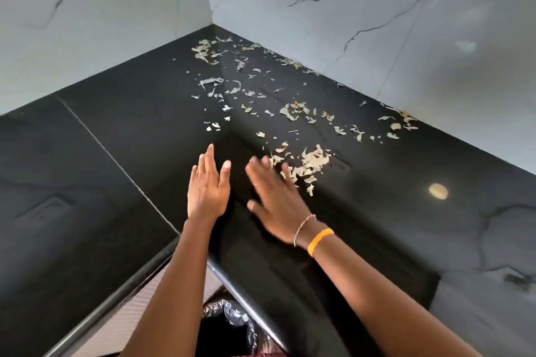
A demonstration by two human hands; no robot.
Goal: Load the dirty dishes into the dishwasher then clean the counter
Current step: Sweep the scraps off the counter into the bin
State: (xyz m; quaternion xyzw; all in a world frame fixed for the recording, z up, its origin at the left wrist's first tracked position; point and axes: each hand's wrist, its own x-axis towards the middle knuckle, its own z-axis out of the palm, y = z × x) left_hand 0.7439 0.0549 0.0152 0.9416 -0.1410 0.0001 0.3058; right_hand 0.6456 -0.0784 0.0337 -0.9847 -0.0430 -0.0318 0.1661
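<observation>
black polished stone forms the bench, an l-shaped corner surface backed by white marble-look wall panels with grey veining. a thin seam runs across the bench on the left side. pale dry scraps, like peel or leaf fragments, lie scattered over the bench from the far corner along the right wall and toward the middle; the densest heap sits just beyond the right hand's fingertips, with thinner clusters further back near the corner and along the wall base at right.

left hand: fingers straight and held together, thumb apart, nothing held, over the bare bench left of the scraps. whether it touches the surface cannot be told.

right hand: fingers spread wide and blurred, nothing held, fingertips at the near edge of the densest heap. the wrist carries an orange band and a thin chain bracelet.

a round light reflection shows on the bench at right. below the bench edge, between the forearms, a crinkled dark plastic bag is partly in view
</observation>
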